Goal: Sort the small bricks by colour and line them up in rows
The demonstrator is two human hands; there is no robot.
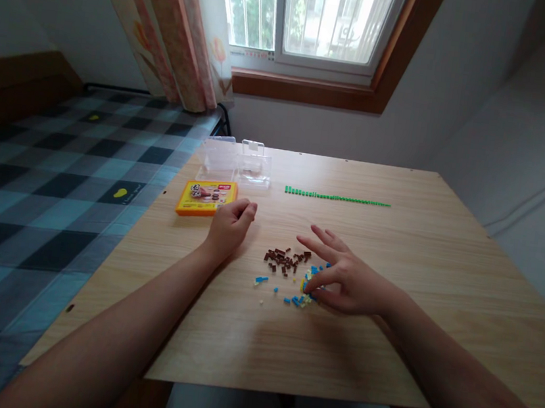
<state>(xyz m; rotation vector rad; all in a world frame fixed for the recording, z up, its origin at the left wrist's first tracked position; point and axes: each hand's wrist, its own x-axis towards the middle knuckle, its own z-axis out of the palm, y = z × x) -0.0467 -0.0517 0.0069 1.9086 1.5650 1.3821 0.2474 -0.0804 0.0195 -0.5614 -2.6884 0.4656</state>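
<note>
My right hand (343,275) rests on the wooden table (387,324) with its fingers spread over a pile of small blue and pale yellow bricks (305,295); thumb and a finger touch the pile. Just left of it lies a heap of small brown bricks (285,260). A few blue bricks (261,280) lie scattered further left. My left hand (230,224) is curled into a loose fist on the table, close to an orange box (206,197); whether it holds anything is hidden. A long straight row of green bricks (337,197) lies further back.
A clear plastic case (236,162) stands open behind the orange box. Left of the table is a bed with a checked blue and black cover (46,183). A curtain (170,26) and a window (315,17) are at the back wall.
</note>
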